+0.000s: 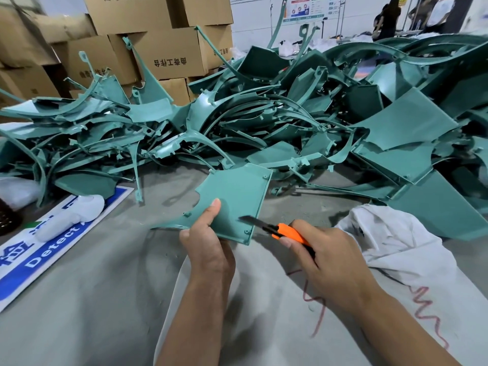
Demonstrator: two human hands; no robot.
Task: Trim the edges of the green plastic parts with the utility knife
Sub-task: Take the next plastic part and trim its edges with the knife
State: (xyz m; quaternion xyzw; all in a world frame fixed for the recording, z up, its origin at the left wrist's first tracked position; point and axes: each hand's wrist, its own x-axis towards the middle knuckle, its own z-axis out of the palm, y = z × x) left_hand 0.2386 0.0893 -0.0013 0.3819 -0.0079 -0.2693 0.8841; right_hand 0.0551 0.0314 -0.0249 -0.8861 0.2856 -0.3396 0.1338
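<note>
The left hand [208, 239] is closed on the lower edge of one flat green plastic part [237, 196], thumb pressed on its matte face, holding it up over the middle of the grey table [79, 299]. The right hand [324, 257] is wrapped round the orange utility knife [285, 232], whose dark blade lies against the panel's right rim near the lower corner. Judging by the great tangled heap of green parts [264, 114] (curved ribs, thin panels, little moulded tabs) along the table's far edge, most trimming looks left to do.
</note>
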